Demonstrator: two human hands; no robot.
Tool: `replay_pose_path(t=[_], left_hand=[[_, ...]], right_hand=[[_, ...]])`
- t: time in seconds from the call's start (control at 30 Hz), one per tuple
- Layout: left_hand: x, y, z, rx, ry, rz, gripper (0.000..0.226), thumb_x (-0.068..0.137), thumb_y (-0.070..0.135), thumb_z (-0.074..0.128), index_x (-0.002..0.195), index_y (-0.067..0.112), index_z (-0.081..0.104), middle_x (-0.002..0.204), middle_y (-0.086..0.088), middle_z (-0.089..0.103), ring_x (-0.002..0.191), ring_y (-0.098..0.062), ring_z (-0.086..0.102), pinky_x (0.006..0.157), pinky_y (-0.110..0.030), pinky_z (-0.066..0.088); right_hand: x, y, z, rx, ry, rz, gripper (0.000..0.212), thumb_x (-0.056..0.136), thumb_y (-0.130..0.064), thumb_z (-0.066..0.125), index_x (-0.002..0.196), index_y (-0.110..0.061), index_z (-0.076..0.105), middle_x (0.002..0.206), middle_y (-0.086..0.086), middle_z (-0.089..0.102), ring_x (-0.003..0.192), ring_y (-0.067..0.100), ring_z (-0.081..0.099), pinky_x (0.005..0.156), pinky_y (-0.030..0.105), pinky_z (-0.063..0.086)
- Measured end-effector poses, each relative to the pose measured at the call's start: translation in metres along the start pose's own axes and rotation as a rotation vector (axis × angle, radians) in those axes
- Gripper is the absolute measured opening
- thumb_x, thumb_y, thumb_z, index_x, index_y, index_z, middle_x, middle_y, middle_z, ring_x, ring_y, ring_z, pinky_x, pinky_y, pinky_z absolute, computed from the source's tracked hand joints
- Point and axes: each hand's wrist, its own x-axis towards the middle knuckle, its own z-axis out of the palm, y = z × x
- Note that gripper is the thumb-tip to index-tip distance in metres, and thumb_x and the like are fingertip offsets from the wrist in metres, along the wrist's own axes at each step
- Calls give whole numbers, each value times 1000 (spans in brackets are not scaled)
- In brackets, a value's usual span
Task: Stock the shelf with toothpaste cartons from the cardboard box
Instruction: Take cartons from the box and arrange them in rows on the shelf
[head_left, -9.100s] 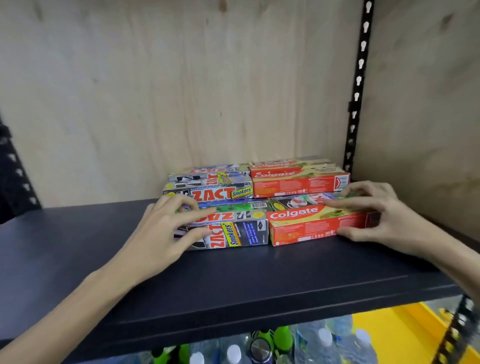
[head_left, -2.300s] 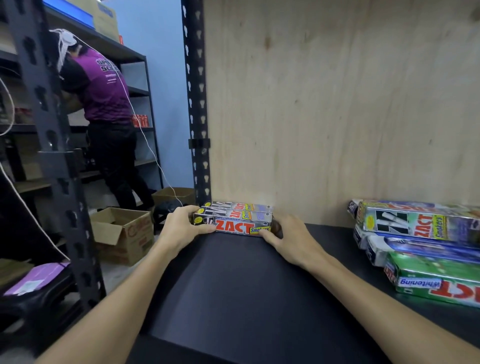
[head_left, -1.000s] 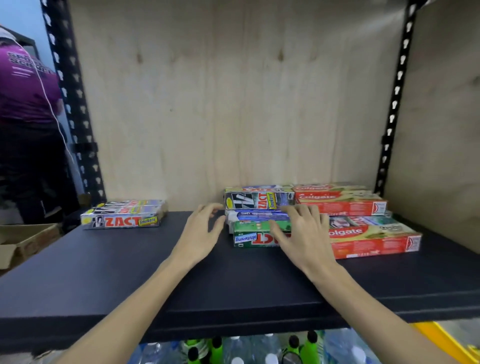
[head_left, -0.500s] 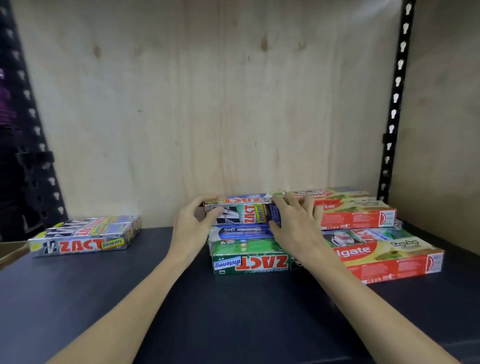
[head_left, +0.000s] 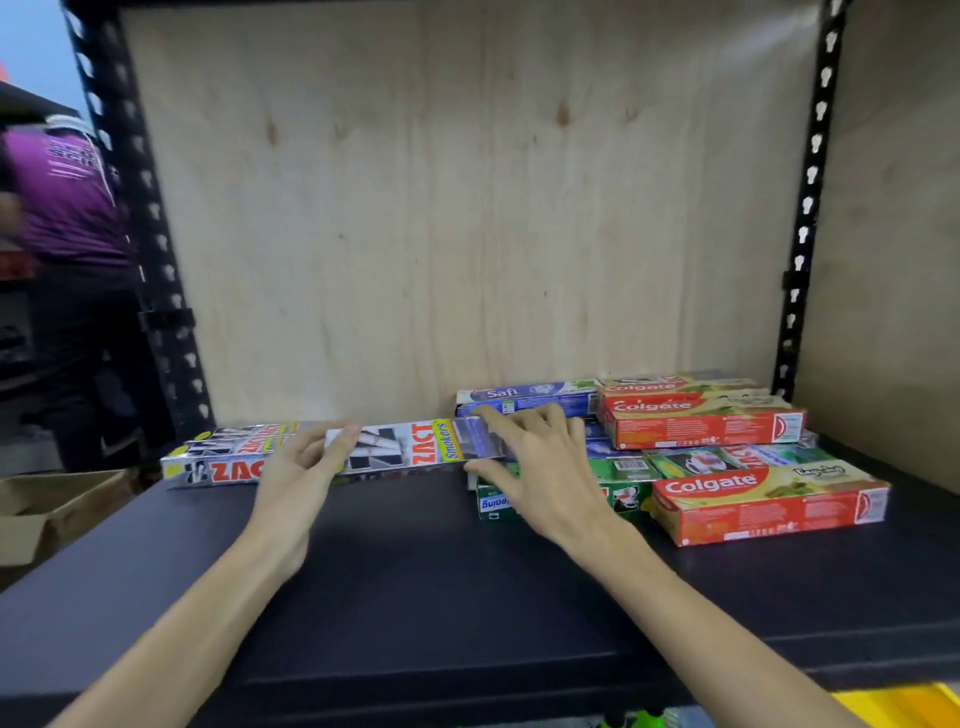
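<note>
Reaching in over the front edge of the dark shelf (head_left: 467, 613), both forearms were seen. A ZACT Smokers carton (head_left: 415, 446) was gripped between the left hand (head_left: 301, 470) and the right hand (head_left: 540, 467), mid-shelf. Left of it, a ZACT stack (head_left: 218, 457) was placed. Toward the right back corner, Colgate cartons (head_left: 769, 499) and a Safi carton (head_left: 524, 397) were stacked against the plywood back (head_left: 467, 208).
</note>
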Motion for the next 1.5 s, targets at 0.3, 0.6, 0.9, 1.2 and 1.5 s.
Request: replay_pose_path(t=[0.3, 0.6, 0.9, 1.2, 1.5], left_hand=[[-31, 6, -93, 514, 41, -12, 44, 86, 60, 66, 117, 29, 71, 104, 17, 69, 106, -6, 61, 89, -28, 45], [-31, 8, -113, 619, -140, 2, 75, 84, 29, 81, 150, 25, 46, 140, 11, 57, 117, -3, 55, 102, -24, 45], [-7, 2, -158, 818, -13, 22, 65, 86, 27, 79, 145, 17, 53, 137, 0, 63, 119, -15, 63, 104, -36, 50], [19, -8, -179, 777, 133, -44, 48, 85, 18, 80, 128, 14, 61, 119, 2, 68, 108, -14, 60, 84, -25, 40], [37, -13, -186, 723, 127, -83, 56, 82, 21, 83, 133, 17, 59, 107, 9, 66, 93, -4, 58, 74, -17, 41]], right_hand=[[-13, -75, 28, -41, -122, -102, 59, 95, -60, 53, 144, -27, 51, 126, 2, 58, 124, 28, 43, 100, 43, 31], [-2, -82, 45, 106, -226, 62, 57, 96, -58, 54, 145, -30, 54, 115, 7, 64, 114, 30, 51, 99, 42, 36], [24, -125, 78, 144, -267, -14, 54, 97, -57, 54, 142, -27, 57, 112, 10, 74, 106, 37, 58, 86, 42, 38], [51, -157, 129, 241, -337, -2, 68, 94, -60, 54, 148, -19, 40, 109, 6, 68, 103, 31, 53, 94, 45, 44], [56, -160, 142, 226, -310, 69, 49, 94, -59, 56, 120, -18, 57, 108, 6, 65, 101, 29, 51, 80, 37, 40]])
